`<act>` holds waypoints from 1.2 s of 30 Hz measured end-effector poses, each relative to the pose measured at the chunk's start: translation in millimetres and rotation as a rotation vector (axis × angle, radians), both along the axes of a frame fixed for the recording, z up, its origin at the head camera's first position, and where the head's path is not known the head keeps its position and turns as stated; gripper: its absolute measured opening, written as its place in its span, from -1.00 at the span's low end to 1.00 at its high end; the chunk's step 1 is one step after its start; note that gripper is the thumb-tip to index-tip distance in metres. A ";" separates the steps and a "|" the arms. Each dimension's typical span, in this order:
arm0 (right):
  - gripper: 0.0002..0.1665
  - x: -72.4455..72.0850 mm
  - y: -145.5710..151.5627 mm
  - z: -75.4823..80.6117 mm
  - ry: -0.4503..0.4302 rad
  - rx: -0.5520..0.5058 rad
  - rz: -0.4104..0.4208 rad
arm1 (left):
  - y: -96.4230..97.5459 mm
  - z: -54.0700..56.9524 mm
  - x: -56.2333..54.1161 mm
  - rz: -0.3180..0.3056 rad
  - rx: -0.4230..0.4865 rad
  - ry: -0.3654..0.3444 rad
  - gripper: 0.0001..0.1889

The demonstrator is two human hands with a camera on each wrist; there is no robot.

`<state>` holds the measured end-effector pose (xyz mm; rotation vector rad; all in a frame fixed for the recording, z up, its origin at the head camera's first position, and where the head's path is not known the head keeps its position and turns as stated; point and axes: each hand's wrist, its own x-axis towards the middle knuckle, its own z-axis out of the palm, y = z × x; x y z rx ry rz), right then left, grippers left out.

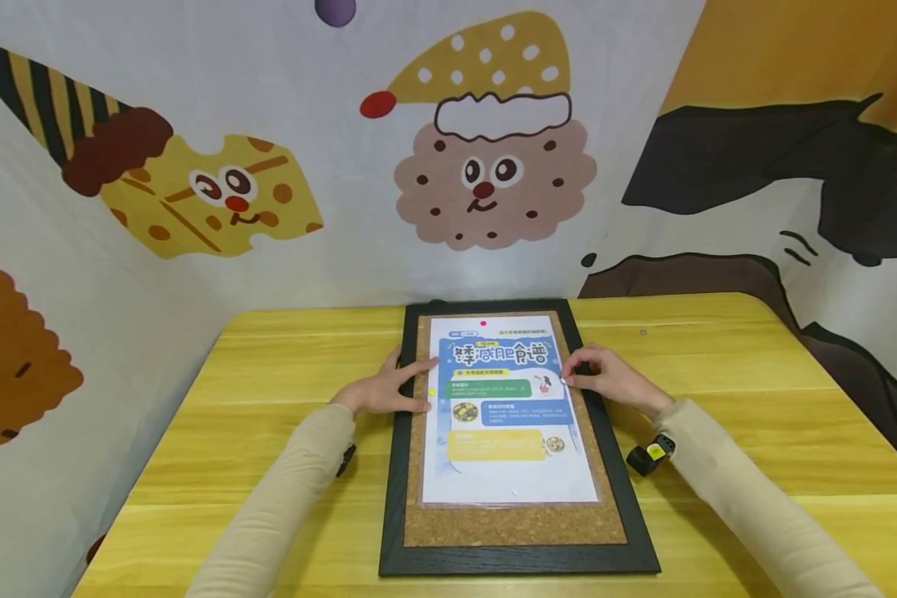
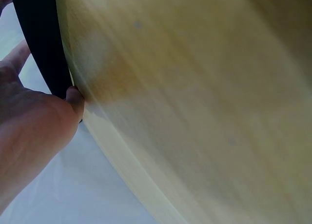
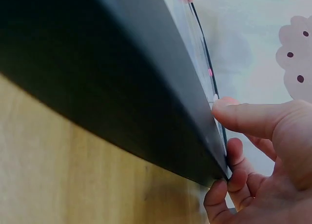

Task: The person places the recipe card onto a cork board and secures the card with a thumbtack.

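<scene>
A black-framed cork board (image 1: pixel 456 531) lies on the table, with a printed poster (image 1: pixel 493 477) in a clear sleeve on it. My left hand (image 1: pixel 381 389) spreads its fingers over the board's left side, fingertips at the poster's left edge. In the left wrist view, the left thumb (image 2: pixel 74 99) is at the outer side of the black frame (image 2: pixel 41 33). At the poster's right edge, my right hand (image 1: pixel 598 378) pinches a small white push pin (image 1: pixel 564 380) between thumb and forefinger. The other right fingers (image 3: pixel 236 180) curl beside the frame (image 3: pixel 146 87).
A pink pin (image 1: pixel 482 323) is at the poster's top, a yellow pin (image 1: pixel 431 392) at its left edge and a white pin (image 1: pixel 514 493) near its bottom. The wooden table (image 1: pixel 755 415) meets a cartoon-printed cloth (image 1: pixel 344 266) behind the board.
</scene>
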<state>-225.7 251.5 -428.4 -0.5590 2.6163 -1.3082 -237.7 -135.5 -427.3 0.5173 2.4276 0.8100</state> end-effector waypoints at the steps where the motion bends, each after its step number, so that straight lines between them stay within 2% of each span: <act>1: -0.93 2.4 -2.0 4.0 -0.005 -0.002 -0.003 | 0.2 0.5 0.3 0.001 0.000 -0.001 -0.13; 5: -0.92 10.7 -8.5 18.3 -0.025 -0.001 -0.013 | 0.5 1.9 1.3 0.005 0.005 -0.005 -0.13; 11: -0.91 14.2 -11.2 24.0 -0.033 -0.007 -0.022 | -0.2 1.0 1.3 0.005 0.009 -0.005 -0.13; 14: -0.90 12.3 -10.4 22.1 -0.034 -0.002 -0.029 | -0.2 0.8 1.2 0.008 0.008 -0.005 -0.13; 21: -0.89 -9.1 4.9 -9.8 -0.015 0.029 -0.044 | 0.2 2.0 1.3 0.006 0.011 -0.004 -0.13; 36: -0.94 -11.2 2.1 -7.3 0.017 0.108 -0.044 | 0.9 -0.2 2.4 0.009 0.005 -0.005 -0.14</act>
